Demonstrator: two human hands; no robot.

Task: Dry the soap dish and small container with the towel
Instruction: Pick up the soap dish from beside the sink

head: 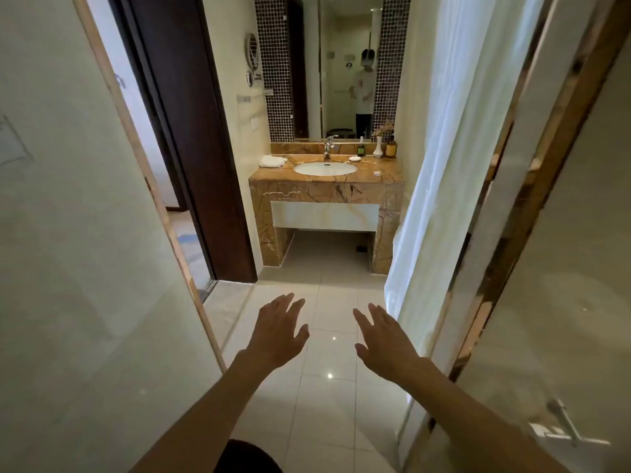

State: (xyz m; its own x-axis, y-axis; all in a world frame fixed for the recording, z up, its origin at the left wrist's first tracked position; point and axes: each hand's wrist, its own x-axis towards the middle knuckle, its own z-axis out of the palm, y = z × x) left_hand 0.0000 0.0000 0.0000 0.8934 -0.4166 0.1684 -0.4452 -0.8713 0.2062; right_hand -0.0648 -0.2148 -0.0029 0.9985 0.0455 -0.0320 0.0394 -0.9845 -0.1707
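I stand several steps back from a brown marble vanity (326, 191). A folded white towel (272, 161) lies on its left end. A small white soap dish (355, 159) rests right of the tap, and a small pale container (376, 173) sits near the right front corner. My left hand (278, 331) and my right hand (384, 339) are stretched out over the floor tiles, palms down, fingers spread, holding nothing, far from the counter.
A white oval basin (325, 168) and a chrome tap (328, 145) are mid-counter. A dark bottle (361, 147), a white vase (378, 146) and an amber bottle (391, 146) stand at the back right. A glass panel (102, 233) flanks the left, a white curtain (440, 165) the right.
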